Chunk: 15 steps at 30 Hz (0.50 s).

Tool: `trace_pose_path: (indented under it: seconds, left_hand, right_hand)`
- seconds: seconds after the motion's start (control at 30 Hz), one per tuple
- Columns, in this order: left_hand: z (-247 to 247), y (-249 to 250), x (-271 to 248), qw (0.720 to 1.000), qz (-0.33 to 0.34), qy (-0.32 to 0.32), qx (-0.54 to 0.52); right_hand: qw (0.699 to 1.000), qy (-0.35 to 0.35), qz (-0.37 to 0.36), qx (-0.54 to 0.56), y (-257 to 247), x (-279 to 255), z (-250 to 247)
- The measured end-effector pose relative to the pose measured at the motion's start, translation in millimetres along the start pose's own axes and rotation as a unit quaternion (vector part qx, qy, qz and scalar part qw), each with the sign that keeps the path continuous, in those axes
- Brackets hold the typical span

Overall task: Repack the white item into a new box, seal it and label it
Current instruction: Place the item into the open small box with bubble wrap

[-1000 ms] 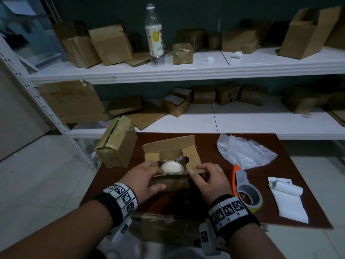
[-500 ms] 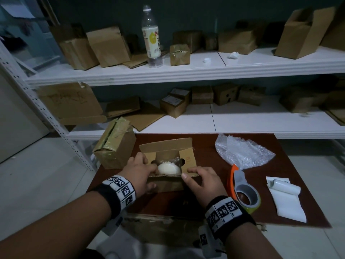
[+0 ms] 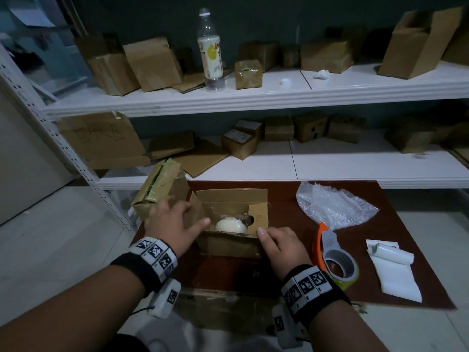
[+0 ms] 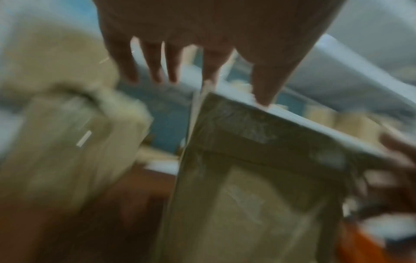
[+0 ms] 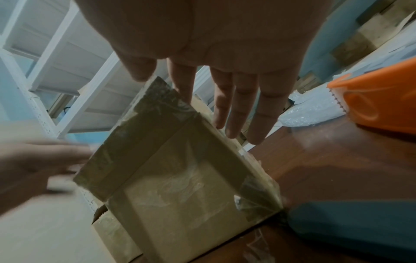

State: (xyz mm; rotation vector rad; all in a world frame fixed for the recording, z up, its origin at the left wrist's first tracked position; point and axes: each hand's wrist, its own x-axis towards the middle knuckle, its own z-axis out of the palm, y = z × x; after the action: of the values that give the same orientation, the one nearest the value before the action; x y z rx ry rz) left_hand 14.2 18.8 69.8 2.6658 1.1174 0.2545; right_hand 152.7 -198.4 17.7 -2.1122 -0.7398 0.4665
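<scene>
A small open cardboard box stands on the brown table, its far flap upright. The white round item lies inside, wrapped in clear plastic. My left hand is at the box's left flap with fingers spread and straight, blurred in the left wrist view. My right hand rests at the box's near right corner, thumb on the rim. In the right wrist view its fingers reach straight along the taped box.
A taped older box stands just left of my left hand. Bubble wrap, an orange tape dispenser and white label sheets lie to the right. White shelves with several cartons and a bottle rise behind.
My left hand has moved from the box's near edge up to its left flap and spread its fingers. My right hand has stayed at the near right corner.
</scene>
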Motion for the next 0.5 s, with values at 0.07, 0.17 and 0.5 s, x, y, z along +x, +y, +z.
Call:
trace_pose_path:
  seconds: [0.07,0.17,0.5]
  left_hand:
    - [-4.9,15.2,-9.3,0.985,0.122,0.073,0.097]
    - [-0.9,45.8,-19.7,0.961,0.247,0.051,0.11]
    - [29.3,109.2,3.3,0.966,0.056,-0.212,0.134]
  right_hand:
    - [1.0,0.008,0.008,0.004,-0.9,-0.1,0.2]
    - [0.998,0.019,0.026,0.051,-0.8,0.4,2.8]
    - [0.887,0.032,0.194,0.418,6.3,15.1,5.5]
